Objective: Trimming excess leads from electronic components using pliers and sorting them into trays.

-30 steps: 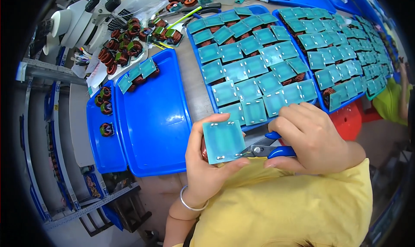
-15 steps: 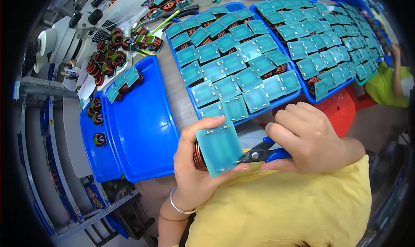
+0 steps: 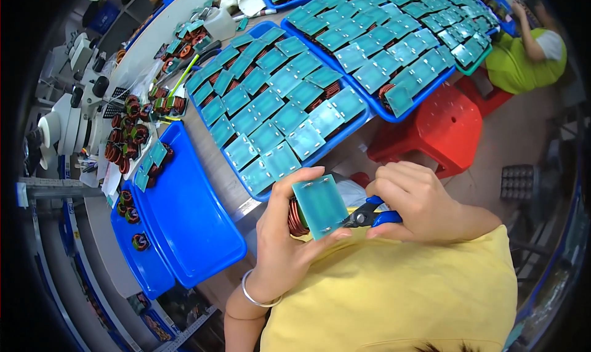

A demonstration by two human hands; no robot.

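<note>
My left hand (image 3: 284,229) grips a copper-wound coil (image 3: 298,218) with a square green circuit board (image 3: 321,205) fixed on it, the bare face turned up. Silvery solder spots show near the board's upper and lower edges. My right hand (image 3: 418,198) is closed round the blue handles of small flush cutters (image 3: 367,216). Their dark jaws meet the board's lower right corner, by a solder spot and my left thumb tip. How far the jaws are parted cannot be made out. Beyond my hands lies a blue tray (image 3: 335,144) full of similar boards on coils.
Another blue tray (image 3: 431,88) of boards stands to the right. On the left are a large blue tray (image 3: 184,210) and a narrower one (image 3: 138,269) holding a few coils. Loose coils (image 3: 126,133) lie behind them. A red stool (image 3: 452,121) and a person in yellow-green (image 3: 523,62) are at right.
The view has swung to the right, showing more of the stool and the other person. Both hands keep their holds; the cutter jaws remain at the board's lower right corner.
</note>
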